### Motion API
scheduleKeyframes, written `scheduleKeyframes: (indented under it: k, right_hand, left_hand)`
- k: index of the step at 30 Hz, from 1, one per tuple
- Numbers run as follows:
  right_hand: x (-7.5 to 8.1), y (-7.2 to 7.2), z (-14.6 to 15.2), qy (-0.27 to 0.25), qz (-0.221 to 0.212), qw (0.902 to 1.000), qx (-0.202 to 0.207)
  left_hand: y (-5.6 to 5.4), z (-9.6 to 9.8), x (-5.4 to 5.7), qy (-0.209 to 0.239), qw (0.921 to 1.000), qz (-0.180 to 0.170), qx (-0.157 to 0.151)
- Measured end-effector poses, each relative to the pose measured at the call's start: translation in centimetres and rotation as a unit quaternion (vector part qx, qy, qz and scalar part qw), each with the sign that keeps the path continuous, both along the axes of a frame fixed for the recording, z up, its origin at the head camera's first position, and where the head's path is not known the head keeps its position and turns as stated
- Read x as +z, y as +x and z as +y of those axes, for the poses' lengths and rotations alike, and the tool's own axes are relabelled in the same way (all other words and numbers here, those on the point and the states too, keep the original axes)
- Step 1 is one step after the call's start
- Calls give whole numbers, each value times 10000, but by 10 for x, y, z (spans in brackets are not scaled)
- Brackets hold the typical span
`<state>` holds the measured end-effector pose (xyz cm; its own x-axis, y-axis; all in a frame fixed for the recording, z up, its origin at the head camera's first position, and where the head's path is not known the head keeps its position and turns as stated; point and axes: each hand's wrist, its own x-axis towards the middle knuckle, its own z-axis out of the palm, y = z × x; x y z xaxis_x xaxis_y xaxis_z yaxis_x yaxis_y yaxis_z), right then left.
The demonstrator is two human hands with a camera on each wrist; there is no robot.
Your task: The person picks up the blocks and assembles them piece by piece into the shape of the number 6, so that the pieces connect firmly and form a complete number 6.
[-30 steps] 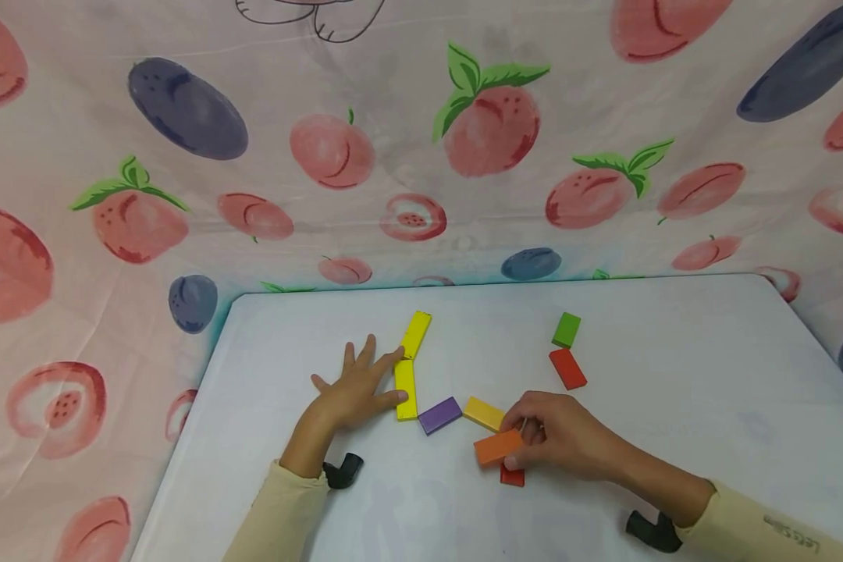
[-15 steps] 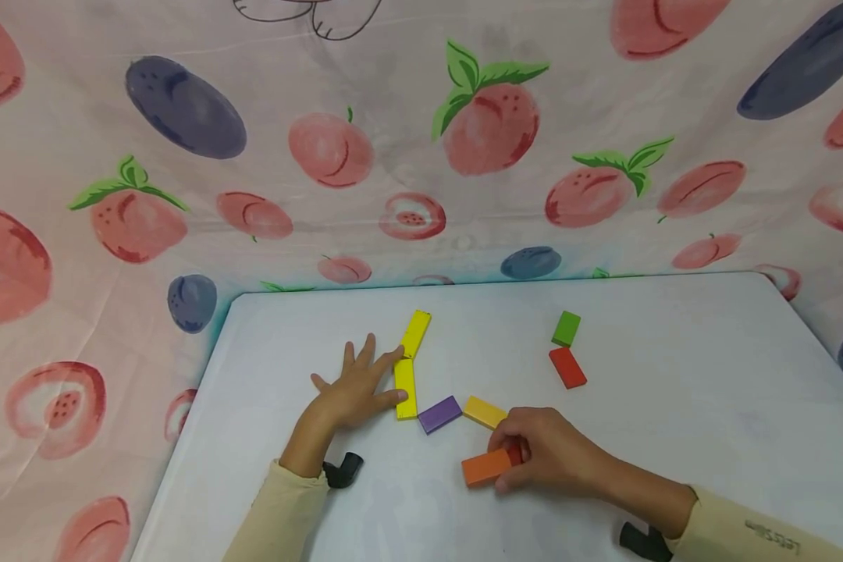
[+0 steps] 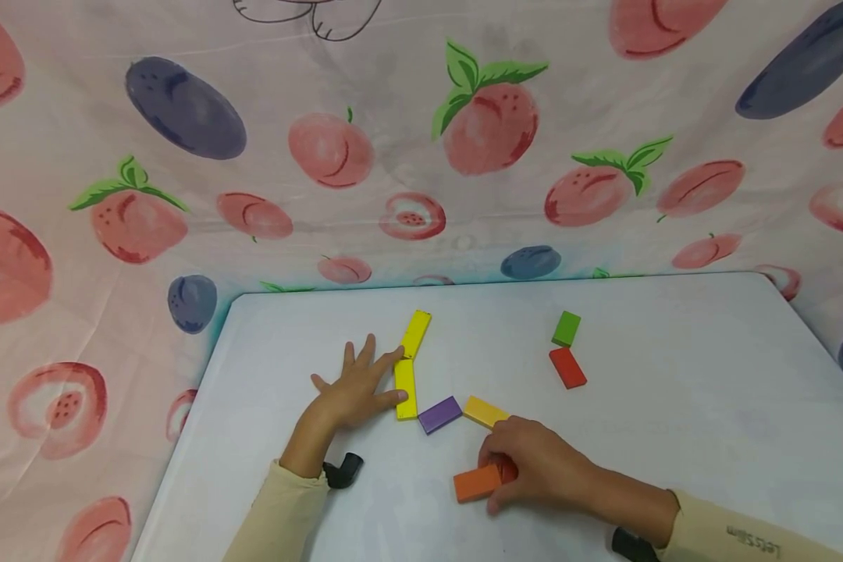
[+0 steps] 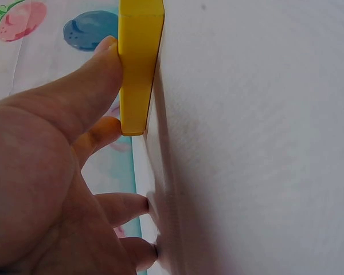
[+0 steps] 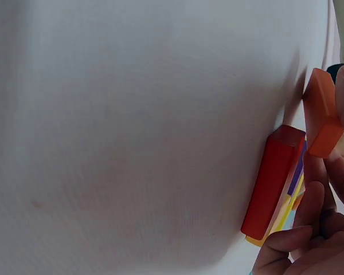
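My left hand lies with fingers spread at the left of two yellow blocks, the far one and the near one. In the left wrist view its thumb touches the side of a yellow block. My right hand pinches an orange block between thumb and fingers, close to the board. A red block, mostly hidden by that hand, is just right of the orange one. The right wrist view shows the red block apart from the orange block.
A purple block and an amber block continue the row from the near yellow one. Farther back on the white board lie a green block and another red block. A fruit-print cloth hangs behind.
My right hand has moved toward the lower left with the orange block. The red block, earlier showing below the orange one, now shows at its right. The left hand has stayed put.
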<state>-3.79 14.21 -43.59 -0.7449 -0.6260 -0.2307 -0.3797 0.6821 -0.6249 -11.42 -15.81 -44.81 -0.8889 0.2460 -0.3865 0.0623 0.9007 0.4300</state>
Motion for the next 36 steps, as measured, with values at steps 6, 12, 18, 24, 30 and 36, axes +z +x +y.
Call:
scheduleKeyframes:
  k: [6,12,18,24,30,36]
  right_hand:
    - [-2,3,-3,400,359,9981,315]
    - [-1,5,-2,571,693,9948,481]
    - [-3,6,1,519,852,9939,468]
    - [-4,6,4,431,833,9945,458]
    - [-3,6,7,438,890,9944,360]
    - [-2,5,9,418,848,9950,319]
  left_hand:
    - [0,0,1,-1,10000,3,-11]
    - [0,0,1,-1,10000,5,-23]
    - [0,0,1,18,10000,-32,16]
    - [0,0,1,62,10000,-45,47]
    - [0,0,0,75,9999,-56,38]
    - [0,0,-1,21,10000,-4,21]
